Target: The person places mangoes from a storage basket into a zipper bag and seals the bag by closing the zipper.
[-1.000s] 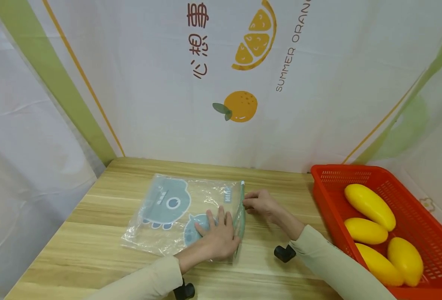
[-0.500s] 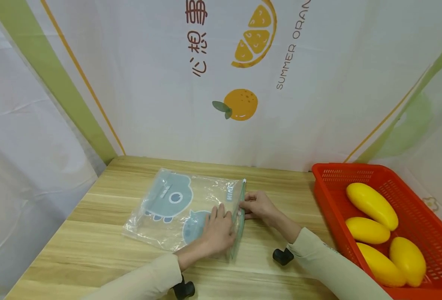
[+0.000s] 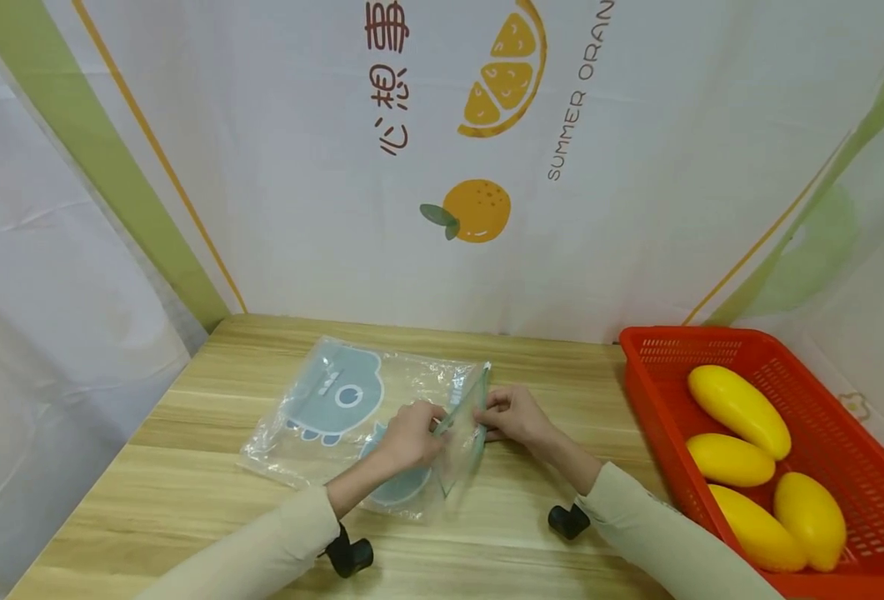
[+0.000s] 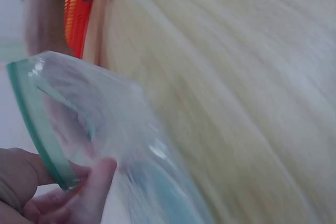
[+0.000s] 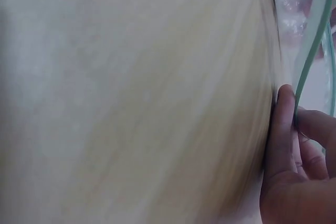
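A clear plastic zip bag (image 3: 419, 375) with blue cartoon prints and a green zip edge lies on the wooden table, its mouth facing right. My left hand (image 3: 412, 435) pinches the upper green edge and lifts it; in the left wrist view the thumb and fingers (image 4: 97, 184) close on the green strip (image 4: 39, 124). The lower edge is pinched by my right hand (image 3: 516, 414), whose thumb and fingers hold the green rim (image 5: 310, 59) in the right wrist view. Between both hands the bag's mouth gapes.
At the right stands a red plastic basket (image 3: 662, 450) holding several yellow mangoes (image 3: 741, 412). Black wrist cameras (image 3: 350, 557) hang under both sleeves. A white printed curtain (image 3: 299, 167) rises behind the wooden table (image 3: 187, 467).
My left hand, spread flat on the bag earlier, now pinches the upper green edge and has raised it. The bag's mouth has parted. My right hand stays at the rim.
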`<act>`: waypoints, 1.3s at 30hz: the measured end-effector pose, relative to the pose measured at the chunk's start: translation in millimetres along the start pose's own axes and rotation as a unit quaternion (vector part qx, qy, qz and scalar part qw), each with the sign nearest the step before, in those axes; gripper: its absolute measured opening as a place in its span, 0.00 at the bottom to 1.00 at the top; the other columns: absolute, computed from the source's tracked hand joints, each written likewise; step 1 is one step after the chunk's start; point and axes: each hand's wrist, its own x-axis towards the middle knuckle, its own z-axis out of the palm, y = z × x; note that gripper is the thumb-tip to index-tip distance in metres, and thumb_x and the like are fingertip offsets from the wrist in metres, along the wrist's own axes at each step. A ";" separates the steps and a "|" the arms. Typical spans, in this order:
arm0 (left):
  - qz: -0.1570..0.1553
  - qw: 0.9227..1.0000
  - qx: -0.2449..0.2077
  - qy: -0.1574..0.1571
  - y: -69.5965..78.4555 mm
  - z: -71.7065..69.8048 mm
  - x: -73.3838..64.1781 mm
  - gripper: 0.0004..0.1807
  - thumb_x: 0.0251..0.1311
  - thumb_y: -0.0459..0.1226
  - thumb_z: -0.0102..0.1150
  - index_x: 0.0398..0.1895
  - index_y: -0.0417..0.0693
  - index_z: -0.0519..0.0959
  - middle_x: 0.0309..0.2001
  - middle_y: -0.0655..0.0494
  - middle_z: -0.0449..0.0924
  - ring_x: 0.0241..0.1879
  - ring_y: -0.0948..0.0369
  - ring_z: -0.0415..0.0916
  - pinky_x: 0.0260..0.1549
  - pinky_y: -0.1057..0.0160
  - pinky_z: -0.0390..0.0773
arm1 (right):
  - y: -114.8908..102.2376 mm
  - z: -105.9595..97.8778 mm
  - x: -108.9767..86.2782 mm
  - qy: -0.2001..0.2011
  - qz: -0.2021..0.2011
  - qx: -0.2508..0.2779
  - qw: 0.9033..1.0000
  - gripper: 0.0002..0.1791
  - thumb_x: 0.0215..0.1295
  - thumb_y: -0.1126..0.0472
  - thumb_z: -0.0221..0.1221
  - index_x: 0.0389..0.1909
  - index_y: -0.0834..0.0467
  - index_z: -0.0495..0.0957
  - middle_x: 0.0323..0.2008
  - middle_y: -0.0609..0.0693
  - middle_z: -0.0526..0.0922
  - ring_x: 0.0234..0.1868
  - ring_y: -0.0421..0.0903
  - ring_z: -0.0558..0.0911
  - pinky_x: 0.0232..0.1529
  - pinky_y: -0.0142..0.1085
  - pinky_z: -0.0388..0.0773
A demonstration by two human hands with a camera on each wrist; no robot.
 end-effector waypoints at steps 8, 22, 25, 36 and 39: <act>-0.061 0.979 -0.192 -0.043 -3.7 -42.3 -12.0 0.06 0.64 0.20 0.59 0.42 0.24 0.81 0.33 0.41 0.86 0.30 0.51 0.86 0.29 0.57 0.88 | -1.8 -4.2 -2.7 0.003 0.013 0.010 1.000 0.04 0.69 0.74 0.62 0.35 0.73 0.80 0.31 0.60 0.85 0.29 0.48 0.86 0.36 0.39 0.88; -0.064 0.976 -0.200 -0.052 5.3 -122.6 -22.5 0.13 0.66 0.20 0.53 0.52 0.26 0.80 0.43 0.39 0.86 0.47 0.47 0.84 0.42 0.51 0.87 | -5.6 -5.8 -6.7 -0.016 0.017 0.007 1.000 0.06 0.66 0.76 0.62 0.41 0.76 0.81 0.30 0.59 0.84 0.31 0.50 0.88 0.35 0.37 0.88; -0.074 0.971 -0.219 -0.066 2.5 -117.3 -24.8 0.14 0.66 0.21 0.54 0.53 0.26 0.79 0.43 0.39 0.86 0.47 0.47 0.83 0.41 0.52 0.87 | -6.7 -4.1 -6.9 -0.013 0.014 0.006 1.000 0.06 0.66 0.76 0.62 0.41 0.76 0.81 0.29 0.58 0.83 0.30 0.49 0.88 0.35 0.38 0.88; -0.100 0.928 -0.338 -0.120 -30.4 -81.9 -29.2 0.18 0.69 0.23 0.54 0.59 0.21 0.69 0.49 0.34 0.83 0.43 0.47 0.86 0.37 0.58 0.88 | -22.7 -1.0 -3.9 -0.060 -0.007 -0.014 0.998 0.08 0.69 0.69 0.64 0.44 0.70 0.81 0.34 0.58 0.84 0.34 0.53 0.87 0.43 0.45 0.87; -0.103 0.909 -0.381 -0.134 -37.9 -77.8 -30.5 0.19 0.71 0.23 0.51 0.62 0.21 0.67 0.52 0.32 0.81 0.47 0.47 0.85 0.40 0.59 0.87 | -31.2 -4.0 -2.4 -0.080 -0.016 -0.018 0.997 0.08 0.71 0.69 0.61 0.46 0.71 0.80 0.35 0.61 0.84 0.38 0.60 0.86 0.46 0.51 0.86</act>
